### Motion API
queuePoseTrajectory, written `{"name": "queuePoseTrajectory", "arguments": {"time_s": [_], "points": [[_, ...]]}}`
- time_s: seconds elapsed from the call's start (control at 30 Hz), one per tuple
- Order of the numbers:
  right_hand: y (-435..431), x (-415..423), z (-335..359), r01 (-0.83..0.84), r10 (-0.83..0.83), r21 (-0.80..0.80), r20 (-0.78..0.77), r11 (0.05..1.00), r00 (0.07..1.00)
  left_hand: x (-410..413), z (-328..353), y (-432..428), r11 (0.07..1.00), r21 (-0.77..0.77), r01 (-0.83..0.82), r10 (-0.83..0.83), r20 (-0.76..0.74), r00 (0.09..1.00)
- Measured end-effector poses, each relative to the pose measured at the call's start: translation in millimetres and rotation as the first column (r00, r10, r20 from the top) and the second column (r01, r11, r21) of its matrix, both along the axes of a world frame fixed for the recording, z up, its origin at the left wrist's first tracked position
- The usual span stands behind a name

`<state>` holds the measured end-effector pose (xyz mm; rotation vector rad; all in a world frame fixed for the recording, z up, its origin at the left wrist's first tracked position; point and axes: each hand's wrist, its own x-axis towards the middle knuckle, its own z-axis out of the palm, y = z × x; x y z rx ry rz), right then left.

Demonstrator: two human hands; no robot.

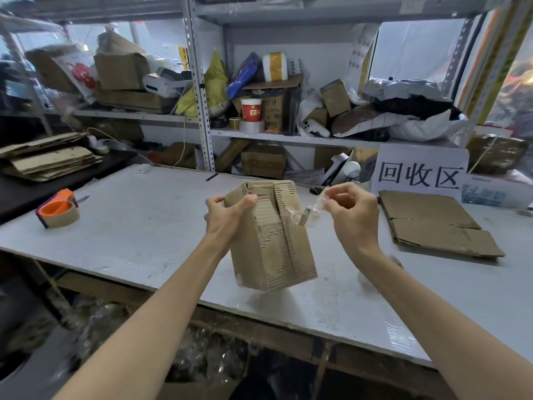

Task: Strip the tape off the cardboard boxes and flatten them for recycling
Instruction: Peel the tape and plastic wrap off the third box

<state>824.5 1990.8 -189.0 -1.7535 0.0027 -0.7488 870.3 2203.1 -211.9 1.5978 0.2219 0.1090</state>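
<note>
A white, scuffed table is filling the middle of a cluttered packing room; grey metal shelving is standing behind it at twelve o'clock, crammed with boxes, bags and tape rolls; a heap of flattened cardboard is lying at ten o'clock on a dark side surface. The left hand is gripping the upper left corner of a cardboard box, thumb curled over its top edge, and is holding it tilted above the table near the front edge; the box's outer paper is torn, showing the corrugation. The right hand is pinching a crumpled strip of clear tape between thumb and fingertips, the strip's far end touching the box seam. A flattened box is lying at two o'clock; behind it a white sign is reading 回收区; an orange tape dispenser is sitting at nine o'clock; a red cup on the shelf is carrying lettering too small to read.
</note>
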Motion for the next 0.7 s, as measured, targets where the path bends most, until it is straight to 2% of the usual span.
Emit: {"name": "queuePoseTrajectory", "arguments": {"time_s": [0.17, 0.27, 0.33, 0.4, 0.53, 0.7], "points": [[7, 5, 13, -0.301, 0.28, -0.106, -0.176, 0.948, 0.944, 1, 1, -2, 0.998, 0.01, 0.067, -0.066, -0.016, 0.998], [11, 8, 12, -0.409, 0.355, -0.151, -0.289, 0.9, 0.889, 0, -1, -5, 0.995, 0.056, 0.086, -0.086, -0.008, 0.996], [13, 7, 9, -0.401, 0.34, -0.191, -0.287, 0.896, 0.896, -1, -2, -6, 0.994, 0.057, 0.092, -0.092, -0.008, 0.996], [16, 4, 5, -0.371, 0.33, -0.182, -0.22, 0.911, 0.918, -3, -3, -5, 0.992, 0.044, 0.118, -0.118, -0.009, 0.993], [18, 3, 1, -0.195, 0.179, -0.282, -0.083, 0.939, 0.98, -11, -13, -2, 0.951, 0.168, 0.259, -0.268, 0.038, 0.963], [24, -1, -8, -0.059, 0.101, -0.471, 0.063, 0.88, 0.993, -11, -16, -2, 0.943, 0.175, 0.283, -0.295, 0.044, 0.954]]}}
